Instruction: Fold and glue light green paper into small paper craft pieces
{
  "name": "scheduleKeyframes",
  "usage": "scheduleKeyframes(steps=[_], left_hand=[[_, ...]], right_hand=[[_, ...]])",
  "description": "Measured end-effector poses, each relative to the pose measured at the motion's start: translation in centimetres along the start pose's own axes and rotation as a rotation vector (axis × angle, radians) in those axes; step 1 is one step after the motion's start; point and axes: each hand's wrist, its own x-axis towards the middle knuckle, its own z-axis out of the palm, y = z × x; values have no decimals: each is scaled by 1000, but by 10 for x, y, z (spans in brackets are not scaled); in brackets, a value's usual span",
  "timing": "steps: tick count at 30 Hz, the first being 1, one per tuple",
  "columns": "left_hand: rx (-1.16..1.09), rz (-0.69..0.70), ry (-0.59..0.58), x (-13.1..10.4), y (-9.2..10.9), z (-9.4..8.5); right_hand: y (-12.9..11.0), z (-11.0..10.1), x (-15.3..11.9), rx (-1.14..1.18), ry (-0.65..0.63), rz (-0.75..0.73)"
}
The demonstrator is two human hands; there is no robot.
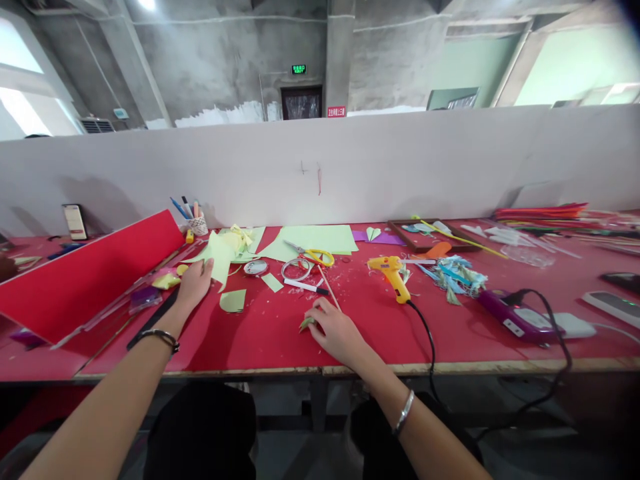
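My left hand (193, 287) is at a crumpled sheet of light green paper (220, 257), its fingers closed on the paper's near edge. Low over the red tabletop, my right hand (336, 332) pinches a small green piece (307, 323), probably folded paper. Between the hands lie a green paper piece with a curved edge (233, 301), a small green rectangle (273, 283) and a black-and-white marker (306, 287). Behind them are yellow-handled scissors (320, 256), a clear tape roll (296, 269) and a round white-and-silver item (255, 268).
A yellow glue gun (393, 272), its black cord over the front edge, lies right of my right hand. Beyond it are blue tassels (457, 275), a purple device (520, 319) and a brown tray (430, 243). A red board (100, 273) leans at left; a pen cup (198, 224) stands behind.
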Motion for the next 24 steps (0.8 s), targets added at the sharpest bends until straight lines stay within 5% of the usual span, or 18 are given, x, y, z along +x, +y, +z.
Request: scheduleKeyframes(steps=[8,17,24], left_hand=[[-79,211,-188,-9,22,21],[179,114,-322,-30,-12,23],[252,114,-309,-52,-11,17]], right_hand=[[1,2,1,-15,-10,-9],[0,0,1,-23,-15,-10],[1,1,2,-16,-9,8]])
